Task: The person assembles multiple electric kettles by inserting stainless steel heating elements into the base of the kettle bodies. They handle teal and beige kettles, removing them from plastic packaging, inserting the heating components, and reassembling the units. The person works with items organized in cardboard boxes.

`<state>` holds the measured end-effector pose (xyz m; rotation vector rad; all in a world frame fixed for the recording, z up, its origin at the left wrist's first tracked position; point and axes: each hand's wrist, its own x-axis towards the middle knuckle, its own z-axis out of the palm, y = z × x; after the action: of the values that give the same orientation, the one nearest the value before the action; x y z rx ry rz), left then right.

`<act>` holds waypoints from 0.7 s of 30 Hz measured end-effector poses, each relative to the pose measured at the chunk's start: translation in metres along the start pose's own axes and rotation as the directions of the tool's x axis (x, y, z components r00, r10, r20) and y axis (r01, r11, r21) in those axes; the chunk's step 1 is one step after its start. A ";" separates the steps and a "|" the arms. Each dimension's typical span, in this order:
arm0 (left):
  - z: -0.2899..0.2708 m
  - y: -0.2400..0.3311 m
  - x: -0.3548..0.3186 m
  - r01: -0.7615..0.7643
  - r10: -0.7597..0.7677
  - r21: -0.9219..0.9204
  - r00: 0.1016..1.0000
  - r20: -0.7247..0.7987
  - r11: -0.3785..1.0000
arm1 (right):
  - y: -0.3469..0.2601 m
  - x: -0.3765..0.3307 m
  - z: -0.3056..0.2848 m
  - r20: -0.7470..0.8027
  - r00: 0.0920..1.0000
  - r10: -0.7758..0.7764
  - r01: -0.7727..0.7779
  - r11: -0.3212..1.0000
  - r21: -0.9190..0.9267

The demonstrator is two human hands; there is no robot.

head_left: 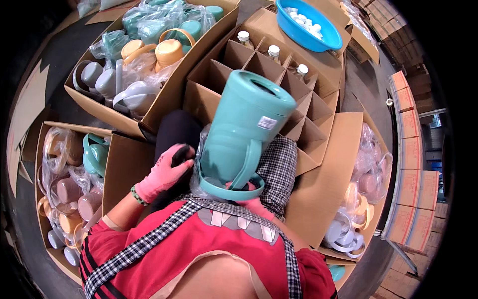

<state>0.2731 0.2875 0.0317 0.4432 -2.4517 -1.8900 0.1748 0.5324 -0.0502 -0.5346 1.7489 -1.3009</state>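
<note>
A teal jug (236, 122) with a side handle and a wide hoop stands tilted above my lap, a hollow in its upper end and a small white label on its side. My right hand (256, 202), in a pink glove, grips it low down by the hoop, and the jug hides most of its fingers. Clear plastic film (200, 149) clings along the jug's left side. Just left of that film is my left hand (168, 169), in a pink glove with black fingertips. Its fingers are loosely bent, thumb apart, and I see nothing in them.
Ahead stands a divided carton (211, 94) with several white-capped bottles (274, 51) in its far cells. A blue basin (326, 44) of white caps sits beyond it. Cartons of bagged jugs stand at the upper left (199, 52), lower left (119, 169) and right (323, 174).
</note>
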 end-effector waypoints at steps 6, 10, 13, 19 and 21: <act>0.062 -0.008 0.015 -0.131 0.094 0.371 0.989 0.117 0.919 | -0.020 0.014 -0.007 0.215 0.971 0.103 -0.045 0.965 -0.259; 0.041 0.016 0.023 -0.135 0.044 0.313 0.959 0.282 0.940 | -0.017 0.006 -0.021 0.261 0.958 0.116 0.010 0.898 -0.439; 0.003 0.028 0.064 0.005 -0.023 0.138 0.992 0.128 0.990 | -0.047 -0.007 -0.053 0.359 0.927 0.110 0.094 0.858 -0.505; -0.040 -0.006 0.200 -0.079 -0.040 -0.289 0.923 -0.382 0.954 | -0.155 0.055 -0.101 -0.423 0.814 -0.398 0.397 0.913 -0.093; 0.032 0.041 0.210 -0.177 0.151 -0.272 0.982 -0.111 0.946 | -0.096 0.132 -0.155 -0.532 0.832 -0.155 0.201 0.979 0.028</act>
<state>0.0571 0.2787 0.0289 0.2945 -2.0498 -2.0537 -0.0390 0.4824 -0.0005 -0.3089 2.1125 -1.7716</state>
